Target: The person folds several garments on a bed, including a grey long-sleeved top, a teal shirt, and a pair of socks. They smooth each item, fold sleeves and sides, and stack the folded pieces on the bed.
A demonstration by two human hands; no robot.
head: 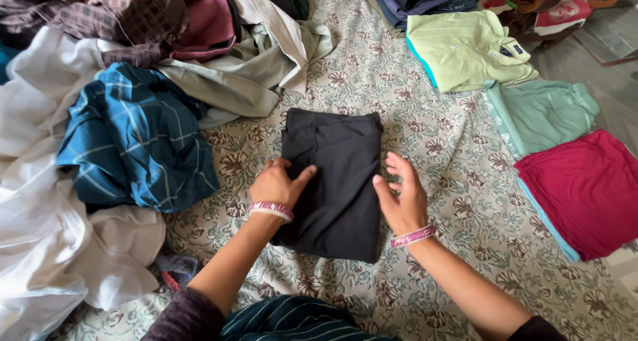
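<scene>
A folded black garment (339, 175) lies flat on the floral bedspread (452, 155) in the middle of the view. My left hand (279, 183) rests on its left edge, fingers curled and pressing on the cloth. At the garment's right edge is my right hand (401, 193), fingers spread, touching the cloth from the side. Both wrists wear pink bangles.
A heap of unfolded clothes fills the left: a teal checked shirt (133, 138), white cloth (46, 235), beige trousers (246, 69), a maroon item (206, 19). Folded pieces lie at right: light green shirt (465, 49), mint garment (545, 112), crimson garment (585, 188).
</scene>
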